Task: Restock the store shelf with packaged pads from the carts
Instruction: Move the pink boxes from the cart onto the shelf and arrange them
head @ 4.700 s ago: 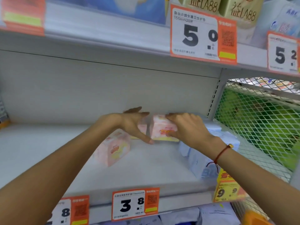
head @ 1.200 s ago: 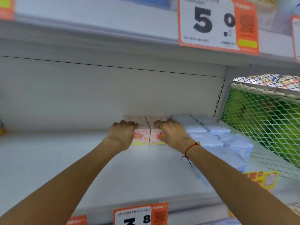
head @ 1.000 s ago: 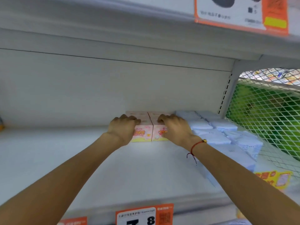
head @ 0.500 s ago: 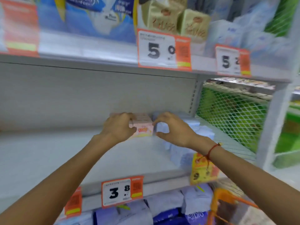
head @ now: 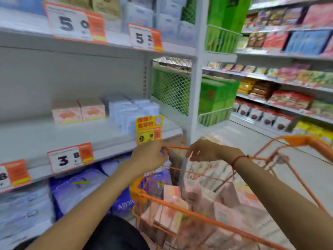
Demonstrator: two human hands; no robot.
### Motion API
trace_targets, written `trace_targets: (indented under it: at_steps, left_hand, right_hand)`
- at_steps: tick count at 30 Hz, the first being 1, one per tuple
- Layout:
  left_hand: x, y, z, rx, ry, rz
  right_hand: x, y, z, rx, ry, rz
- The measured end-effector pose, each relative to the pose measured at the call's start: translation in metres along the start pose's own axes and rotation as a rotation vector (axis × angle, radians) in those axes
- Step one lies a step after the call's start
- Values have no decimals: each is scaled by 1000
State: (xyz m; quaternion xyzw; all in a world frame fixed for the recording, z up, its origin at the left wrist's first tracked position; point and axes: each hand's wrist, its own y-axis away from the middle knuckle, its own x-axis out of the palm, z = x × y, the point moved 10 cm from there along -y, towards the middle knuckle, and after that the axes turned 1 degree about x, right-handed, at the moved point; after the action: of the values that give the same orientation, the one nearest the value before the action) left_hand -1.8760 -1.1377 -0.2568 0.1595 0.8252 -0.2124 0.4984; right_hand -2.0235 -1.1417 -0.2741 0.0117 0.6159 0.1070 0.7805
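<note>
Two pink pad packs stand side by side on the white shelf, touching a block of pale blue packs on their right. Below and to the right, an orange wire cart holds several more pink packs. My left hand and my right hand hover over the cart's far end. Their fingers are loosely curled and I see nothing in either one. The picture is motion-blurred.
Price tags hang on the shelf edge, among them a yellow one. Purple and blue bags fill the shelf below. A green mesh divider closes the shelf's right end. An aisle floor and stocked snack shelves lie to the right.
Both hands have left the pink packs on the shelf and dropped down to the right over the orange cart. The view has swung right and down, and the cart is in sight.
</note>
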Motion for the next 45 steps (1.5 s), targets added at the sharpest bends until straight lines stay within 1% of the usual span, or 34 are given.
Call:
trace_targets:
  at_steps: [2,3,5,6,7,8,10,12,14,15,16,17,18,19,20,21,22,23,24,26,28,30,31,32,34,35,36,37,38,40,41,43,45]
  left_hand:
    - [41,-7,-15,43,18,142]
    - [65,-7,-20,61,1,247]
    - [117,1,-24,92,-91,485]
    - [138,9,-22,91,-144,591]
    - [154,16,-19,81,-193,686]
    - [167,22,-15,67,-242,765]
    - [181,26,-7,57,-295,852]
    - [183,25,-2,30,-257,868]
    - [181,28,-1,7,-193,882]
    - [180,29,-3,22,-167,876]
    - [175,28,-8,57,-145,829]
    - [167,24,-18,102,-107,729]
    - [154,18,-30,146,-15,593]
    - [140,13,-42,165,153,467]
    - [128,11,-49,142,378,394]
    - [118,13,-57,105,616,371]
    - [113,16,-64,62,810,385]
    - [112,20,-67,14,935,417]
    - [112,24,-71,-11,993,454]
    - [110,30,-79,32,979,482]
    - [103,28,-76,59,941,404]
    - [98,24,-65,12,955,336]
    - [95,23,-61,-13,976,312]
    - [93,23,-56,-47,1012,287]
    - [89,22,-46,-138,1148,237]
    - [88,22,-43,-179,1226,225]
    - [88,22,-42,-206,1295,225]
    - [88,22,-42,-221,1345,231]
    - [86,22,-43,-230,1378,232]
    - [83,22,-42,-242,1417,219]
    - [79,22,-39,-248,1433,202]
    - [66,20,-31,-246,1452,155]
    - [41,19,-18,-230,1451,102]
  right_hand:
    - [15,16,-27,171,36,79]
    - [25,26,-37,231,51,137]
    - [48,56,-50,333,94,305]
    - [55,73,-58,370,157,362]
    - [58,88,-67,407,233,373]
    - [59,101,-79,447,288,339]
    - [63,121,-99,565,249,225]
    - [73,133,-106,657,135,160]
    - [72,137,-106,698,99,90]
    - [66,137,-103,696,111,39]
    - [56,137,-101,680,119,-35]
    - [46,135,-102,665,92,-131]
    - [36,135,-102,649,2,-240]
    - [29,136,-100,627,-152,-338]
    - [24,137,-96,590,-348,-414]
    - [20,136,-90,542,-547,-463]
    - [18,134,-81,493,-726,-477]
    - [16,132,-71,447,-845,-468]
    - [16,131,-60,406,-889,-454]
    - [15,130,-45,343,-891,-447]
    - [17,128,-36,309,-970,-416]
    - [26,128,-38,366,-1042,-331]
    - [33,129,-42,429,-993,-259]
    - [42,130,-47,500,-856,-156]
    - [70,139,-50,601,-445,164]
    - [87,145,-49,616,-302,343]
    - [103,150,-48,617,-222,495]
    - [111,153,-45,603,-167,590]
    - [112,154,-41,581,-109,621]
    - [98,145,-39,548,-38,553]
    - [89,141,-36,539,-77,498]
    - [68,133,-29,514,-245,385]
    - [35,123,-23,452,-369,234]
